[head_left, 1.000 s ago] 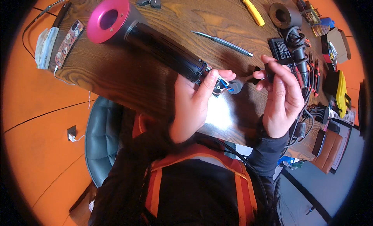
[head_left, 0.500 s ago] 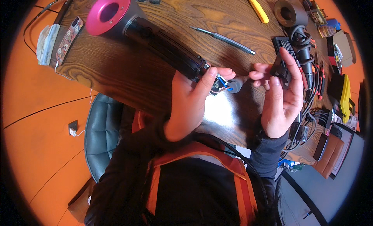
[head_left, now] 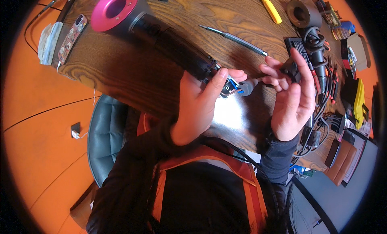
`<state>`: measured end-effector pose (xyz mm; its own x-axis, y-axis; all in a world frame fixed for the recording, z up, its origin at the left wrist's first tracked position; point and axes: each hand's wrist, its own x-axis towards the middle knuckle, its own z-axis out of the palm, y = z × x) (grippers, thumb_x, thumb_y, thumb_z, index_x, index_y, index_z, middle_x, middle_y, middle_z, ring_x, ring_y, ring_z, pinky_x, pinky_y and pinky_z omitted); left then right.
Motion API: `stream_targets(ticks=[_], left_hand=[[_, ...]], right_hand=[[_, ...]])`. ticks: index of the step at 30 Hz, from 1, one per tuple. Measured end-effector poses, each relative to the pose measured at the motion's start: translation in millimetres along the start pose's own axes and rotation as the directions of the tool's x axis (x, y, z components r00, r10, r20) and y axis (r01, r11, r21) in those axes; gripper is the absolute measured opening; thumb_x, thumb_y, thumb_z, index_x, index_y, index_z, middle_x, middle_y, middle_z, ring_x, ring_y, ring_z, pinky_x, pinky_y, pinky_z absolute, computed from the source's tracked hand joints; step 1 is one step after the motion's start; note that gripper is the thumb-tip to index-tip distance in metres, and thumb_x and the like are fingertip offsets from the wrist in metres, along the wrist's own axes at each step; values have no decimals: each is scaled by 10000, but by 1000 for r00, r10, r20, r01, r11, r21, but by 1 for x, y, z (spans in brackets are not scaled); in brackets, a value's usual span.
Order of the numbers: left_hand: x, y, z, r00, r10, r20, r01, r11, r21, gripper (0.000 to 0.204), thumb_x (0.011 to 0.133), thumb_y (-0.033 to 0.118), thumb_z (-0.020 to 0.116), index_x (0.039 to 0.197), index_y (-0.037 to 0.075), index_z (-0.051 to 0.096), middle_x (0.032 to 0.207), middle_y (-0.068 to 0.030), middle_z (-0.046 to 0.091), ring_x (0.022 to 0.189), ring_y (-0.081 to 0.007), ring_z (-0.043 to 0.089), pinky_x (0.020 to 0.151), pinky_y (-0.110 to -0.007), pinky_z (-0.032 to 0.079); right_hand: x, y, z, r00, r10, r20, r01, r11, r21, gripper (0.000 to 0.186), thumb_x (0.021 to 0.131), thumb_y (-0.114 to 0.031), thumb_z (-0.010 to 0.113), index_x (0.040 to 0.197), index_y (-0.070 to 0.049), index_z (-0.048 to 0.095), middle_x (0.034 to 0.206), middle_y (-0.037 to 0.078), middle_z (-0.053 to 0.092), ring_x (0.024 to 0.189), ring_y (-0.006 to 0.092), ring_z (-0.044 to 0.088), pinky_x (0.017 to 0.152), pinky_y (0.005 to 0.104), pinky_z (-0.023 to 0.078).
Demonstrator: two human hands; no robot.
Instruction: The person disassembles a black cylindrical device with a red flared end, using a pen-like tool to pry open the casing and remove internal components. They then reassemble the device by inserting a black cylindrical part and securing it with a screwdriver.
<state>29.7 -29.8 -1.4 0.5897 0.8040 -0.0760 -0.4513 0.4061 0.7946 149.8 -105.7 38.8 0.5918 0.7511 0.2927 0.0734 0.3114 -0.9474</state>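
Observation:
A hair dryer (head_left: 181,52) with a pink-ringed round head lies slantwise over the table, its black handle pointing toward me. My left hand (head_left: 196,107) grips the handle's lower end, thumb on top. Blue and brown wires (head_left: 234,89) and bare inner parts show at that opened end. Just right of them is a grey rounded piece (head_left: 249,87), perhaps the cable's strain relief. My right hand (head_left: 291,109) is raised palm up, fingers curled around a small black part (head_left: 290,69); the fingers partly hide its shape.
On the wooden table (head_left: 133,69) a slim pen-like screwdriver (head_left: 234,40) lies beyond my hands, with a yellow-handled tool (head_left: 270,8) farther off. A second hair dryer (head_left: 314,44) wrapped in its cord stands right, beside red-handled tools (head_left: 334,85). A phone (head_left: 72,38) lies far left.
My right thumb has shifted off the small black part, and the fingers have turned slightly. My left hand and the hair dryer stay almost in place.

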Motion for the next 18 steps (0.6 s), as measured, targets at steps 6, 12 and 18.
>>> stream_targets(ticks=[6, 12, 18], left_hand=[[1, -1, -1, 1000, 21, 3, -21, 1000, 8, 162, 903, 78, 451, 980, -38, 534, 895, -164, 632, 833, -222, 625, 775, -345, 504], [1, -2, -4, 999, 30, 13, -31, 999, 39, 156, 900, 66, 450, 985, -34, 536, 897, -161, 631, 808, -199, 619, 752, -327, 502], [2, -1, 0, 1000, 18, -10, -19, 999, -41, 165, 883, 72, 475, 963, -49, 553, 839, -122, 632, 786, -160, 609, 727, -271, 482]], right_hand=[[-1, -1, 1, 999, -29, -19, 28, 998, -58, 489, 908, -129, 454, 1329, 9, 246, 982, 220, 592, 756, 210, 619, 654, 271, 484], [-4, -5, 10, 993, 95, 71, -88, 991, -104, 611, 869, -134, 496, 1363, -6, 159, 947, 186, 593, 687, 184, 592, 579, 242, 459], [-6, -9, 13, 966, 159, 203, -152, 987, -51, 676, 794, 47, 548, 1369, 16, 195, 1018, 112, 544, 853, 137, 561, 712, 214, 433]])
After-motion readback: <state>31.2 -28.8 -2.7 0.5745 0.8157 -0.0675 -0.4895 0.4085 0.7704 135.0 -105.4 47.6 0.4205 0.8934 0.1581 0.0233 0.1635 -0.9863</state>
